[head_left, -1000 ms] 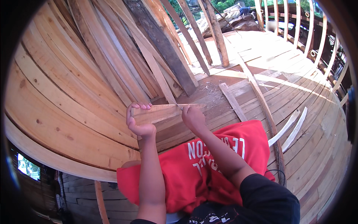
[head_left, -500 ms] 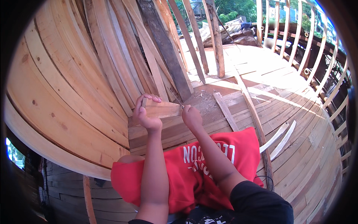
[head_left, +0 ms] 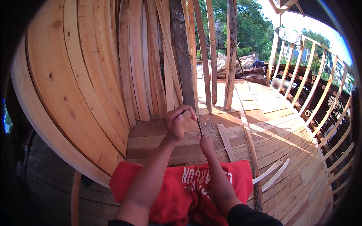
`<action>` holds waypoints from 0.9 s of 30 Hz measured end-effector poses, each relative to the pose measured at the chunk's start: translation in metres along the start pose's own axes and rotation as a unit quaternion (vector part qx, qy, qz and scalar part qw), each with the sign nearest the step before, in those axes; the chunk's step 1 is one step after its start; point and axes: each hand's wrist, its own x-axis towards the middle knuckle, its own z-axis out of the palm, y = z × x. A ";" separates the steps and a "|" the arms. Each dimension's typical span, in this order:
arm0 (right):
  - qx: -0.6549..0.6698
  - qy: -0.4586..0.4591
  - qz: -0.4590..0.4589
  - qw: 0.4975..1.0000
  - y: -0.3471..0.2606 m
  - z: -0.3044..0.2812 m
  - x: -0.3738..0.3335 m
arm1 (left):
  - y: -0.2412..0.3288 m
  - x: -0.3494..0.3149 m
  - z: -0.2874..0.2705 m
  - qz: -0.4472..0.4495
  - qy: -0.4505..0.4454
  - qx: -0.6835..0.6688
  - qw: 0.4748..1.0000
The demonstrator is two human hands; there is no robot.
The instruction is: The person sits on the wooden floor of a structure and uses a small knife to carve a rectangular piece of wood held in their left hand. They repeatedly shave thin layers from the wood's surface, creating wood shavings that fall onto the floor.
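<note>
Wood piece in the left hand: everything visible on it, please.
The wood piece is pale tan and flat, looks bare and unpainted, and appears to narrow toward the right hand. The left hand grips its far end, fingers over the top, hiding part of it. It is held at a slant above the planks, beyond the red cloth. A thin dark blade from the right hand lies along its right edge; exact contact is unclear.
</note>
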 end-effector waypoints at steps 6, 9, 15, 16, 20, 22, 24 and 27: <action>-0.049 -0.060 -0.053 0.996 -0.040 -0.016 -0.025 | 0.005 -0.024 -0.007 0.020 0.041 -0.034 0.998; -0.104 -0.050 -0.071 0.991 -0.036 -0.007 -0.021 | 0.004 -0.041 -0.019 0.019 0.088 -0.038 0.995; -0.134 -0.018 -0.006 0.991 0.027 0.025 0.012 | -0.003 -0.065 -0.052 0.045 0.149 -0.081 0.984; -0.139 -0.020 -0.006 0.990 0.031 0.027 0.017 | -0.006 -0.064 -0.058 0.043 0.159 -0.084 0.983; -0.148 -0.082 -0.053 0.984 -0.038 0.028 -0.022 | 0.004 -0.066 -0.089 0.019 0.215 -0.071 0.974; -0.146 -0.065 -0.031 0.987 -0.026 0.041 -0.012 | 0.003 -0.060 -0.094 -0.004 0.227 -0.067 0.972; -0.127 -0.049 -0.036 0.990 0.005 0.051 0.010 | -0.002 -0.053 -0.093 -0.016 0.246 -0.068 0.967; -0.142 -0.031 -0.025 0.989 0.011 0.068 0.018 | -0.002 -0.048 -0.104 -0.021 0.273 -0.062 0.960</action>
